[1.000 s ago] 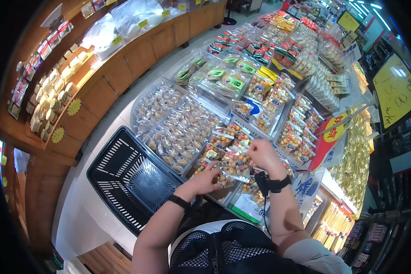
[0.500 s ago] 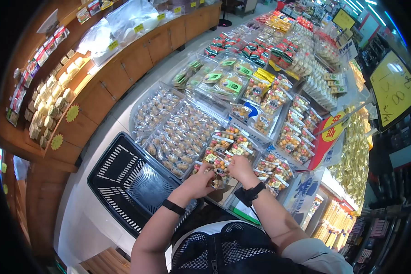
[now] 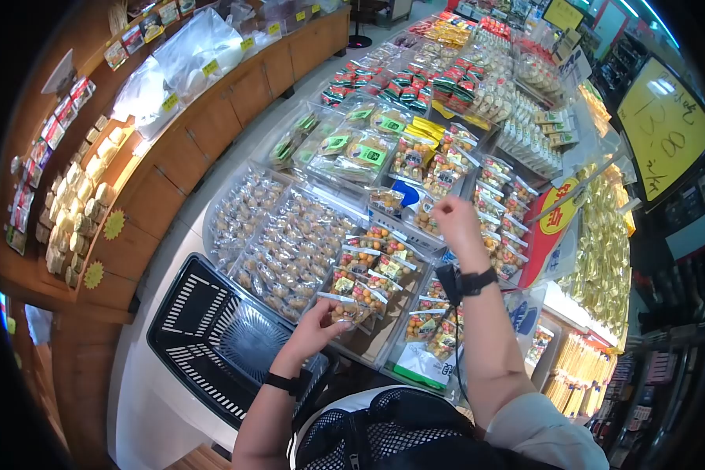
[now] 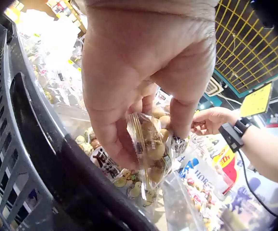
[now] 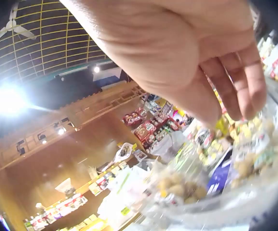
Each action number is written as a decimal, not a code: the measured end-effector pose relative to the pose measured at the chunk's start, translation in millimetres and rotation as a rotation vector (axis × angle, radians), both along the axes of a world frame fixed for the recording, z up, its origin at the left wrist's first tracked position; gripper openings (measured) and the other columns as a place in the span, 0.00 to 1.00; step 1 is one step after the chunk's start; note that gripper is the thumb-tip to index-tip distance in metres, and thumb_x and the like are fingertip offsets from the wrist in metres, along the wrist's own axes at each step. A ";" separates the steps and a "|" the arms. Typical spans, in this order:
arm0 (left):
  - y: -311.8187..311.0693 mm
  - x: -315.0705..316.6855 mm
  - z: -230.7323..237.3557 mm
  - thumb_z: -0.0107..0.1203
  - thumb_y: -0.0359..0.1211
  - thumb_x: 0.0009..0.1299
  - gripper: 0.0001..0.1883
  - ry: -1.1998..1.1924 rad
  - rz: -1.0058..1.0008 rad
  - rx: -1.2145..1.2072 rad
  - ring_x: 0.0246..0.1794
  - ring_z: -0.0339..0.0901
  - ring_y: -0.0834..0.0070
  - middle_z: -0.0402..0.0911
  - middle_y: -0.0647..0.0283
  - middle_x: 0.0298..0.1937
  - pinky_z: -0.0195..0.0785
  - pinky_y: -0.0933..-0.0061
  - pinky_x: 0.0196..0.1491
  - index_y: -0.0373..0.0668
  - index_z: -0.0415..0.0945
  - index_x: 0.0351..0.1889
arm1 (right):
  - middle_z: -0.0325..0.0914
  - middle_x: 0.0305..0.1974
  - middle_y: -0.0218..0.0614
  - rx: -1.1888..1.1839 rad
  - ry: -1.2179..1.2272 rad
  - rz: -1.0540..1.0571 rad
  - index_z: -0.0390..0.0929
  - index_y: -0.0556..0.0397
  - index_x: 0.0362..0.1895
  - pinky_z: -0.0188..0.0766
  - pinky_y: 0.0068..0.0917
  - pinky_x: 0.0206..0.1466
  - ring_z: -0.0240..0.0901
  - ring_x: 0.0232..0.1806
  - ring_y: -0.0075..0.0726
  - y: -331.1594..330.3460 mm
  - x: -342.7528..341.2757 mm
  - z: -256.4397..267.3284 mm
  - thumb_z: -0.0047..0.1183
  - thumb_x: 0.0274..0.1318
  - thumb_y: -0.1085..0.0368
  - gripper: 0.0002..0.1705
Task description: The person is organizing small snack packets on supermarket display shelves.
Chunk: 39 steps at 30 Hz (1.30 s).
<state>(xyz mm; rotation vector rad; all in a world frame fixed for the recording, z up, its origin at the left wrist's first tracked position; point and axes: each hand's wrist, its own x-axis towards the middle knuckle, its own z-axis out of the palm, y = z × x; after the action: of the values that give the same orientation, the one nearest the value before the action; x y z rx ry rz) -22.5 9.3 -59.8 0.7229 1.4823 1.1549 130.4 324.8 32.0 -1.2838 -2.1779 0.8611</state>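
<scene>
My left hand (image 3: pixel 315 327) pinches a clear snack packet (image 4: pixel 153 151) of round brown pieces between thumb and fingers. In the head view that hand is at the near left corner of a bin (image 3: pixel 368 339) of similar packets (image 3: pixel 380 270) with white top strips. The packet overlaps the bin's near row there. My right hand (image 3: pixel 458 223) is farther off, above the compartments beyond that bin. Its fingers (image 5: pixel 254 86) hang loosely curled with nothing between them, over packets in a clear-walled compartment (image 5: pixel 216 204).
A black shopping basket (image 3: pixel 196 337) stands left of the bin, close to my left forearm. Bins of small wrapped snacks (image 3: pixel 298 235) lie beyond it. A red and yellow sign (image 3: pixel 552 223) and a yellow price board (image 3: pixel 666 129) rise at the right. A wooden counter (image 3: pixel 196 149) curves along the left.
My right hand has left the packets beside my left hand and moved forward to the farther compartments. My left hand has stayed at the bin's near corner. The head view has shifted slightly.
</scene>
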 end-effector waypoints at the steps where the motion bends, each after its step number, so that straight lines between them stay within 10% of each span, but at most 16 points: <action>1: 2.7 2.3 5.2 0.62 0.26 0.66 0.19 -0.044 0.030 0.044 0.45 0.74 0.82 0.76 0.69 0.47 0.68 0.78 0.49 0.38 0.71 0.53 | 0.81 0.32 0.45 0.027 -0.061 0.002 0.80 0.55 0.34 0.74 0.38 0.40 0.79 0.35 0.49 13.7 1.0 2.2 0.61 0.49 0.63 0.10; 6: 26.0 6.7 37.3 0.62 0.26 0.66 0.17 -0.189 0.082 0.103 0.46 0.74 0.82 0.77 0.69 0.48 0.68 0.78 0.49 0.39 0.72 0.53 | 0.81 0.38 0.42 0.016 0.044 0.193 0.81 0.58 0.41 0.73 0.31 0.41 0.77 0.36 0.38 21.7 -22.1 4.4 0.66 0.45 0.65 0.17; 8: 41.1 3.4 43.4 0.62 0.25 0.66 0.19 -0.055 0.076 0.119 0.46 0.74 0.82 0.76 0.68 0.47 0.69 0.78 0.49 0.39 0.71 0.54 | 0.78 0.41 0.50 0.002 0.148 0.347 0.81 0.55 0.40 0.73 0.41 0.46 0.76 0.44 0.54 1.7 -38.8 14.9 0.60 0.50 0.62 0.14; 10: 58.2 -1.5 43.9 0.64 0.25 0.63 0.20 0.318 0.104 0.254 0.40 0.74 0.83 0.76 0.69 0.45 0.69 0.82 0.43 0.40 0.73 0.54 | 0.79 0.40 0.50 0.040 0.110 0.335 0.81 0.55 0.39 0.73 0.40 0.46 0.76 0.45 0.54 3.6 -51.4 4.1 0.60 0.50 0.62 0.13; 18: 151.6 -12.5 88.0 0.66 0.28 0.61 0.19 0.595 0.212 0.291 0.31 0.68 0.85 0.75 0.70 0.35 0.66 0.80 0.30 0.39 0.77 0.51 | 0.81 0.25 0.45 -0.193 0.248 0.034 0.80 0.58 0.31 0.74 0.37 0.32 0.80 0.25 0.44 82.6 -74.8 -31.4 0.59 0.50 0.66 0.08; 24: 223.4 -7.8 99.8 0.65 0.29 0.60 0.19 0.872 0.238 0.305 0.34 0.71 0.71 0.77 0.59 0.36 0.68 0.67 0.39 0.35 0.75 0.49 | 0.82 0.28 0.40 -0.352 0.399 -0.049 0.77 0.62 0.40 0.76 0.26 0.27 0.82 0.24 0.32 95.7 -61.6 -22.2 0.65 0.46 0.70 0.16; 33: 251.3 9.3 79.4 0.53 0.20 0.61 0.29 1.251 0.188 0.184 0.53 0.71 0.43 0.71 0.43 0.54 0.68 0.49 0.52 0.37 0.61 0.63 | 0.83 0.40 0.43 0.170 -0.527 0.111 0.81 0.53 0.41 0.71 0.44 0.51 0.76 0.49 0.50 58.4 -0.4 11.0 0.56 0.46 0.69 0.13; 39: 239.5 30.2 90.5 0.55 0.22 0.62 0.20 1.370 -0.034 0.430 0.60 0.65 0.45 0.66 0.43 0.60 0.65 0.51 0.59 0.45 0.74 0.53 | 0.82 0.42 0.42 0.195 -0.517 0.064 0.77 0.50 0.49 0.64 0.44 0.57 0.71 0.56 0.48 52.6 -7.4 -15.0 0.64 0.43 0.64 0.25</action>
<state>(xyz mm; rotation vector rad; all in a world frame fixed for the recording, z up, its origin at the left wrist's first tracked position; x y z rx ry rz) 7.7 248.9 30.7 2.0887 2.2691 0.9314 123.0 377.3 16.9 -1.4619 -2.6295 0.3436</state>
